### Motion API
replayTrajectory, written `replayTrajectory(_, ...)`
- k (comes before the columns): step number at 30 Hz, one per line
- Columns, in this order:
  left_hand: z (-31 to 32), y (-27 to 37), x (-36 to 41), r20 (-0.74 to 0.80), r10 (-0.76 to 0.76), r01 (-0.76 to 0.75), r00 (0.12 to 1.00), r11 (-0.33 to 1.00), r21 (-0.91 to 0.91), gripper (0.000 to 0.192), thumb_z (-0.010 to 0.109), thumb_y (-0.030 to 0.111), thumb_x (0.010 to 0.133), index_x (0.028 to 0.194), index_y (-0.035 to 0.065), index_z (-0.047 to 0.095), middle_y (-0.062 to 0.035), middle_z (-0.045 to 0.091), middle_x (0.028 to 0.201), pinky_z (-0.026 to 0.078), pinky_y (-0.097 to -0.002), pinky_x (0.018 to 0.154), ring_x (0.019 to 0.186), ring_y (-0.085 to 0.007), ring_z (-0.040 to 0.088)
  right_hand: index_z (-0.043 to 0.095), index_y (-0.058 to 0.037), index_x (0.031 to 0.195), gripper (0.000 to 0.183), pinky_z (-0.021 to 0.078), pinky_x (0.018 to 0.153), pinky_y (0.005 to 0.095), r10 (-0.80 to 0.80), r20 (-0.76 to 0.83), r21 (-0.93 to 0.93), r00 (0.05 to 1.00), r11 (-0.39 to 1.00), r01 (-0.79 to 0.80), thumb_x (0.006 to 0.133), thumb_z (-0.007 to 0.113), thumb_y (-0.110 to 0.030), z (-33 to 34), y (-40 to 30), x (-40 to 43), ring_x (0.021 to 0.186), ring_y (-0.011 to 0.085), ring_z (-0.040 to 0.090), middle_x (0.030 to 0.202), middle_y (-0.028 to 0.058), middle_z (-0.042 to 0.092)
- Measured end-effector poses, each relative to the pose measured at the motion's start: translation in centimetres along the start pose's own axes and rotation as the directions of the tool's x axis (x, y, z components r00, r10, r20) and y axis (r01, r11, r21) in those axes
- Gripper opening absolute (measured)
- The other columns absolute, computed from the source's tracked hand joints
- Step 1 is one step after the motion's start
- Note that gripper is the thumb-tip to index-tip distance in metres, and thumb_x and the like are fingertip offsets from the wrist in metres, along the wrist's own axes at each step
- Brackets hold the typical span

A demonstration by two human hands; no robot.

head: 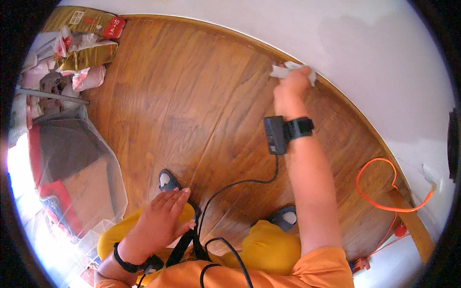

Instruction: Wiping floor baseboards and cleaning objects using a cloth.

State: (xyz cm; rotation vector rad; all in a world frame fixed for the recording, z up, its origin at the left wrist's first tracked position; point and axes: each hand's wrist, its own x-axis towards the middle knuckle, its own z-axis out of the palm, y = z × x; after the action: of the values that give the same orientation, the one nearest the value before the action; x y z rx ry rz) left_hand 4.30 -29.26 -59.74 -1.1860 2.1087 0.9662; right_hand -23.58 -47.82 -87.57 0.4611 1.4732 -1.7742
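My right hand (293, 84) reaches out to the wall's foot, its fingers closed on a crumpled white cloth or tissue (280, 71). The cloth lies against the brown skirting edge (333, 88), where the wood-look floor (201, 93) meets the white wall (360, 61). A black device on a wrist strap (276, 135) sits on my right wrist, with a cord running back toward my body. My left hand (162, 216) rests palm down at my left knee (122, 226), holding nothing, its thumb apart from the fingers.
An orange cable (381, 206) loops out from a wall outlet (431, 178) at the right. Along the left stand a clear plastic bag with a cardboard box (90, 190), a metal bar (54, 95) and gold cartons (83, 21). My slippered feet (168, 181) are on the floor.
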Motion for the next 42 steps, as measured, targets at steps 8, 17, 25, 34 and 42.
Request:
replayTrajectory(8, -0.2, 0.8, -1.2, 0.045, -0.096, 0.097, 0.994, 0.995, -0.019, 0.066, 0.056, 0.036, 0.085, 0.135, -0.0003, 0.032, -0.0224, 0.045, 0.13, 0.028, -0.0463, 0.106, 0.121, -0.0389, 0.042, 0.048, -0.0038, 0.114, 0.033, 0.0512, 0.074, 0.0385, 0.11, -0.082, -0.372, 0.991, 0.919, -0.132, 0.094, 0.034, -0.026, 9.2, 7.1, -4.1, 0.087, 0.0281, 0.062, 0.102, 0.0137, 0.06)
replayTrajectory(17, -1.1, 3.6, 0.1, -0.004, -0.004, 0.004, 1.0, 0.996, 0.091, 0.063, 0.056, 0.034, 0.086, 0.133, -0.0011, 0.033, -0.0221, 0.046, 0.129, 0.03, -0.0445, 0.105, 0.121, -0.0376, 0.042, 0.047, 0.0031, 0.115, 0.034, 0.0506, 0.078, 0.0436, 0.163, 0.58, -0.158, 0.798, 0.984, -0.087, 0.093, 0.033, -0.018, -3.3, -1.7, -0.7, 0.087, 0.0293, 0.062, 0.104, 0.0183, 0.059)
replayTrajectory(25, -0.1, 3.9, 0.9, -0.005, 0.09, -0.088, 0.996, 0.976, 0.201, 0.061, 0.058, 0.029, 0.085, 0.132, -0.0018, 0.035, -0.023, 0.048, 0.127, 0.031, -0.0445, 0.104, 0.119, -0.037, 0.044, 0.049, 0.0036, 0.111, 0.037, 0.0535, 0.074, 0.0392, -0.041, 0.382, -0.148, 0.923, 0.983, 0.105, 0.095, 0.031, -0.025, -19.9, -15.8, 3.7, 0.082, 0.0285, 0.064, 0.1, 0.017, 0.062)
replayTrajectory(34, -0.6, 5.1, 1.4, -0.063, 0.198, -0.18, 0.978, 0.958, 0.223, 0.059, 0.058, 0.03, 0.086, 0.131, -0.0018, 0.037, -0.0235, 0.049, 0.124, 0.033, -0.0439, 0.103, 0.117, -0.0374, 0.046, 0.047, 0.0035, 0.115, 0.04, 0.0521, 0.067, 0.0383, -0.341, -0.017, -0.086, 0.94, 0.937, 0.339, 0.095, 0.03, -0.027, -30.8, -23.2, 7.9, 0.081, 0.0271, 0.061, 0.104, 0.016, 0.059)
replayTrajectory(42, -1.3, 3.2, 3.4, -0.07, 0.339, -0.31, 0.938, 0.913, 0.265, 0.057, 0.057, 0.031, 0.086, 0.128, -0.0024, 0.04, -0.0242, 0.051, 0.122, 0.034, -0.0439, 0.101, 0.115, -0.0377, 0.047, 0.038, -0.0007, 0.132, 0.056, 0.042, 0.092, 0.0516, -0.242, 0.581, 0.365, 0.777, 0.931, 0.017, 0.082, 0.039, -0.028, -25.6, -21.4, -8.9, 0.111, 0.0346, 0.052, 0.128, 0.0158, 0.049)
